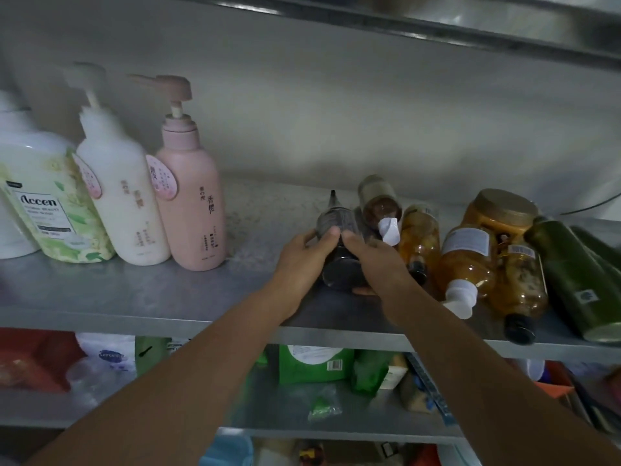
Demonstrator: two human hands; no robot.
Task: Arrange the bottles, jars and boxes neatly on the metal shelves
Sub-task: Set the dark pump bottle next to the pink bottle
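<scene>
A dark bottle point(337, 227) with a pointed nozzle stands near the middle of the metal shelf point(141, 297). My left hand point(304, 250) grips its left side and my right hand point(368, 257) grips its right side. At the left stand three pump bottles: a green-and-white one point(50, 203), a white one point(117, 196) and a pink one point(191, 203). To the right, several amber bottles point(420, 240) and a gold-lidded jar point(500, 213) lie tumbled together, beside a green bottle point(574, 277) lying on its side.
Another metal shelf point(437, 25) runs overhead. A lower shelf point(295, 405) holds green packets point(316, 361), a red bag point(33, 361) and other packs. A grey wall backs the shelf. Bare shelf lies between the pink bottle and my hands.
</scene>
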